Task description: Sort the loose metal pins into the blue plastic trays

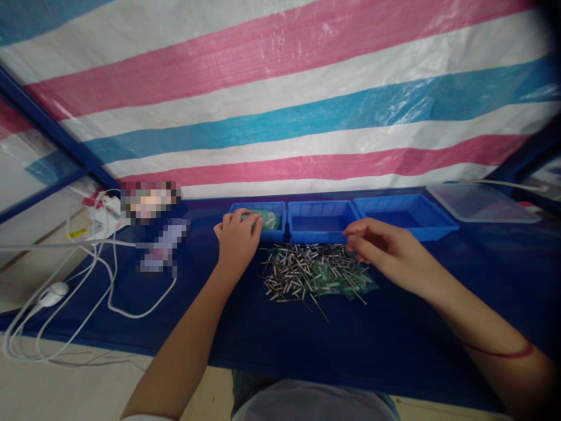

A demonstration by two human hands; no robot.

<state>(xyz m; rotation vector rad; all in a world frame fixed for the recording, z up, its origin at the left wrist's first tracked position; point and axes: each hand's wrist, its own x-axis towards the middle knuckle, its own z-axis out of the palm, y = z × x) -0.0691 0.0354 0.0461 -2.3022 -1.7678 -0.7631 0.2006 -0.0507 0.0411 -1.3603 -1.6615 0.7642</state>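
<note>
A heap of thin metal pins mixed with small green pieces [313, 273] lies on the blue cloth in front of me. My left hand [238, 240] rests at the front edge of the left blue tray [276, 207], fingers curled; what they hold is hidden. That tray has green pieces in it. My right hand [381, 248] hovers over the right end of the heap, fingers pressed together in a pinch near the front wall of the middle blue tray [321, 235]. Whatever it pinches is too small to name.
A third blue tray [438, 219] and a clear plastic lid [482, 204] sit at the right. White cables [109, 292], a power strip and a small white mouse-like device [52, 293] lie at the left. A striped tarp hangs behind the table.
</note>
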